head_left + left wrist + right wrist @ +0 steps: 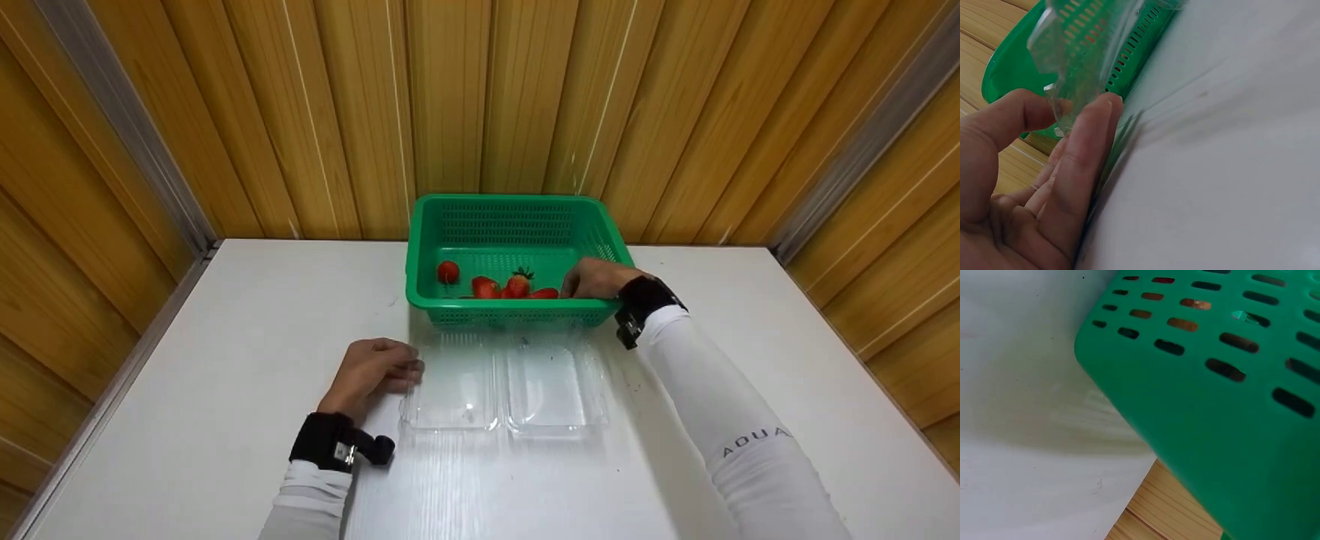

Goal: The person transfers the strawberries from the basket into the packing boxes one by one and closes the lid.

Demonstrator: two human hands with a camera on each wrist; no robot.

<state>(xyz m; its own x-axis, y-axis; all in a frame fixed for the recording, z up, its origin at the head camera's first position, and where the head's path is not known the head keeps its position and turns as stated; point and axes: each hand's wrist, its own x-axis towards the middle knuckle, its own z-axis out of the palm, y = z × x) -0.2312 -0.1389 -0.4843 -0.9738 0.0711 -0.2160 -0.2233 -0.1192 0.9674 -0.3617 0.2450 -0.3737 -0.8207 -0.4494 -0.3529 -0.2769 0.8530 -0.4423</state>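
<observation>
A clear plastic clamshell container (457,390) lies unfolded on the table, its two halves side by side. My left hand (375,371) pinches its left edge between thumb and fingers; the left wrist view shows the plastic edge (1081,84) between them. Just beyond the container stands a green basket (517,201) with several red strawberries (519,285) in it. My right hand (596,278) reaches over the basket's right front corner. Its fingertips are hidden behind the rim, and in the right wrist view the perforated basket wall (1185,399) covers the hand.
The white table (262,337) runs up to a wood-patterned panel wall (360,120) right behind the basket. Similar panels close off the left and right sides. One strawberry (448,271) lies apart at the basket's left.
</observation>
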